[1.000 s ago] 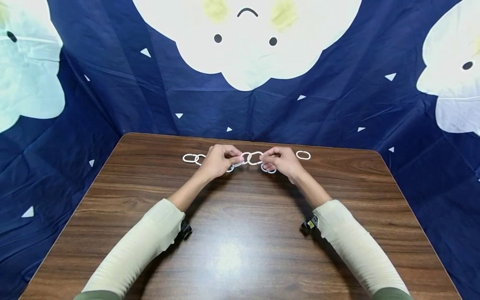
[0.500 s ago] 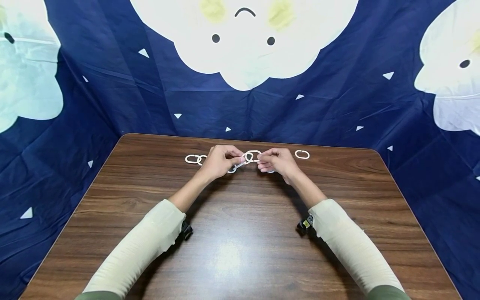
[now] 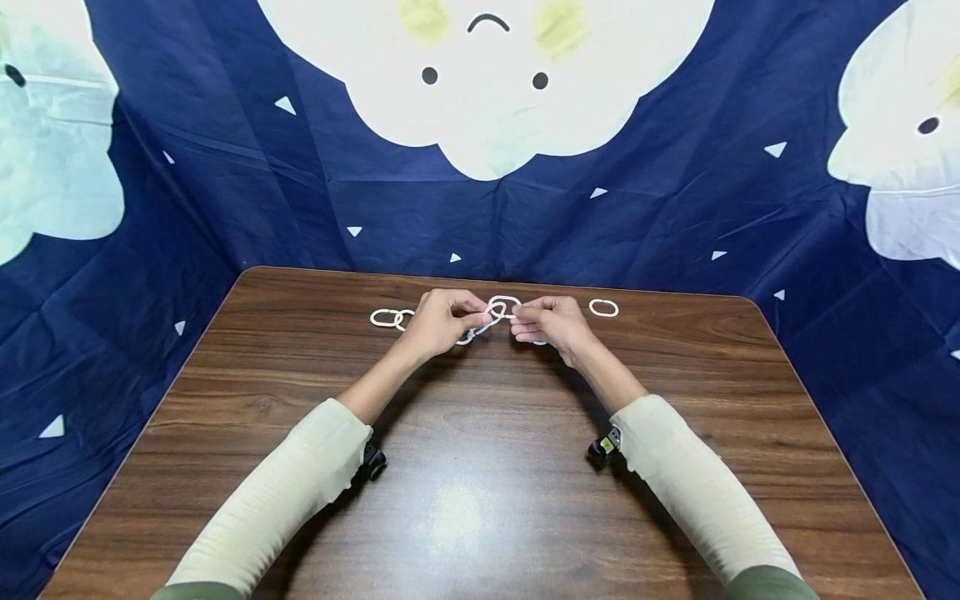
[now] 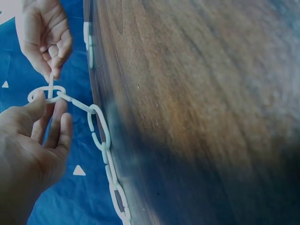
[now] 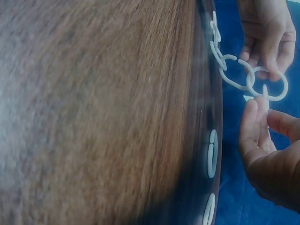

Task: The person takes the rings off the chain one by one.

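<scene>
Two narrow pinches meet: the left hand [image 3: 442,322] holds the end ring [image 5: 286,86] of a white chain [image 4: 79,104], the right hand [image 3: 557,325] a single link [image 4: 51,80] overlapping it; the chain runs leftward along the table's [image 3: 480,408] far side; two loose links [image 5: 210,161] lie rightward; blue cloth [image 3: 412,196] hangs beyond.

From above, the left hand [image 3: 442,322] hides part of the white plastic oval-linked chain [image 3: 486,327]. The right hand [image 3: 553,324] mostly covers another white plastic link [image 3: 540,342], probably oval.
</scene>
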`<control>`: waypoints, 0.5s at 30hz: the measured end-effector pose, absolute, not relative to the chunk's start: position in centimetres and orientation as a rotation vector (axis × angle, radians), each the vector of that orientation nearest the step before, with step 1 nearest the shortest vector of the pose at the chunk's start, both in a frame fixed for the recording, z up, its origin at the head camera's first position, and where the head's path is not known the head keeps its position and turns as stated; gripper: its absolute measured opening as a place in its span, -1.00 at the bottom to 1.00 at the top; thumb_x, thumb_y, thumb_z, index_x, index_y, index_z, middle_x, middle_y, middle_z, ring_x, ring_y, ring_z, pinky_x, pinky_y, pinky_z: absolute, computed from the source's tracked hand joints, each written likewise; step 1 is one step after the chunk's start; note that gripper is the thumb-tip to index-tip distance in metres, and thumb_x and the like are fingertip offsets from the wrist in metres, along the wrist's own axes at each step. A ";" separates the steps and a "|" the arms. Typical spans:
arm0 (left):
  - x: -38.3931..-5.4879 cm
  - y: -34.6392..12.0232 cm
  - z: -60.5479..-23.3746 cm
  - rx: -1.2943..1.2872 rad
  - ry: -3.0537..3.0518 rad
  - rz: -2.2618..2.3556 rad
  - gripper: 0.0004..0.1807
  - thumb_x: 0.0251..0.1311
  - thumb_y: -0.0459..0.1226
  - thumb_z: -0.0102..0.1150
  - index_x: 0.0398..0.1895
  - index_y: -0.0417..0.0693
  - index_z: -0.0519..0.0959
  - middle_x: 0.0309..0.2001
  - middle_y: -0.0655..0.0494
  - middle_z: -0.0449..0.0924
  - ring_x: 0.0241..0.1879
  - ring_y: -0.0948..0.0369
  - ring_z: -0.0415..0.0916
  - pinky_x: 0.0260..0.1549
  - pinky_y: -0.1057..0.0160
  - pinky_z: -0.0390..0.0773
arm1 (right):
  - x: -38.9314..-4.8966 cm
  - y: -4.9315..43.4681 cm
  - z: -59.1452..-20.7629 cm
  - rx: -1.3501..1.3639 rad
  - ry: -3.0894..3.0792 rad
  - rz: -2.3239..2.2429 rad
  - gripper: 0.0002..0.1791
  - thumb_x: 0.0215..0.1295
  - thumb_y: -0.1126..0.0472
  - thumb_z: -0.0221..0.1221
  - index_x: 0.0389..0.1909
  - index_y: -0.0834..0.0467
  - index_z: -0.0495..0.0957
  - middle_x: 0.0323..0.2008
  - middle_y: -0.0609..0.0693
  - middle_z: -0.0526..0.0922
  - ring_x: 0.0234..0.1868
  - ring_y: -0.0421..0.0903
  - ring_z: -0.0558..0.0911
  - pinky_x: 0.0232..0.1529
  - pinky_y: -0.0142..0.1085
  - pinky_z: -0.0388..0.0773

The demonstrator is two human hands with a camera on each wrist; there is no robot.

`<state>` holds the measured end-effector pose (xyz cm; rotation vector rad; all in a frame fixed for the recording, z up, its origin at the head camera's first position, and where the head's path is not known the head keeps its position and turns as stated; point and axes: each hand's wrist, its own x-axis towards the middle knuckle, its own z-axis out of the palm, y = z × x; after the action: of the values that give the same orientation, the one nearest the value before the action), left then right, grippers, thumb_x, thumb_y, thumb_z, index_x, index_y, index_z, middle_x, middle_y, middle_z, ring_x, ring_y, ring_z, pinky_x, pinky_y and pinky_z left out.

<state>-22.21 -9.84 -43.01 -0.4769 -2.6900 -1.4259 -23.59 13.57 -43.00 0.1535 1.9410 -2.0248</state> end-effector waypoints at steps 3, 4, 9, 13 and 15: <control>-22.2 -9.8 -43.1 -0.478 -2.685 -1.424 -0.86 0.38 -0.22 0.60 -0.08 -0.05 0.89 -0.09 0.04 0.95 -0.01 0.08 0.85 0.13 0.03 0.70 | -23.7 13.4 -43.0 0.160 1.930 -2.031 -0.89 0.56 0.42 0.33 -0.01 0.37 0.66 -0.44 0.01 0.84 -0.46 -0.23 0.82 -0.28 -0.38 0.82; -22.2 -9.8 -43.1 -0.480 -2.683 -1.429 -0.86 0.38 -0.23 0.60 -0.09 -0.05 0.89 -0.10 0.03 0.95 -0.01 0.07 0.85 0.14 0.01 0.70 | -23.7 13.3 -43.0 0.161 1.928 -2.030 -0.89 0.56 0.41 0.33 -0.01 0.36 0.66 -0.43 0.01 0.84 -0.46 -0.23 0.82 -0.27 -0.38 0.83; -22.2 -9.8 -43.2 -0.485 -2.679 -1.438 -0.87 0.38 -0.24 0.59 -0.10 -0.06 0.89 -0.10 0.02 0.95 0.00 0.06 0.85 0.17 -0.03 0.71 | -23.8 13.1 -42.9 0.186 1.915 -2.024 -0.94 0.56 0.39 0.34 -0.08 0.32 0.66 -0.42 0.03 0.86 -0.46 -0.23 0.83 -0.26 -0.36 0.83; -22.3 -9.8 -43.3 -0.482 -2.680 -1.437 -0.87 0.38 -0.24 0.59 -0.10 -0.06 0.89 -0.09 0.02 0.95 0.01 0.05 0.85 0.18 -0.04 0.70 | -23.9 13.0 -42.8 0.221 1.897 -2.026 -0.95 0.56 0.41 0.33 -0.10 0.34 0.68 -0.44 0.04 0.86 -0.48 -0.22 0.82 -0.29 -0.36 0.83; -22.3 -9.8 -43.4 -0.483 -2.682 -1.437 -0.86 0.38 -0.24 0.59 -0.09 -0.07 0.89 -0.09 0.02 0.95 0.01 0.05 0.84 0.18 -0.05 0.69 | -24.0 12.9 -42.8 0.241 1.883 -2.033 -0.95 0.55 0.42 0.33 -0.11 0.36 0.68 -0.47 0.04 0.85 -0.51 -0.22 0.82 -0.31 -0.37 0.82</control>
<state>-22.32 -9.78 -43.38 -0.4835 -2.6816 -1.4371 -23.96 12.93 -42.84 0.2409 1.8827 -2.0329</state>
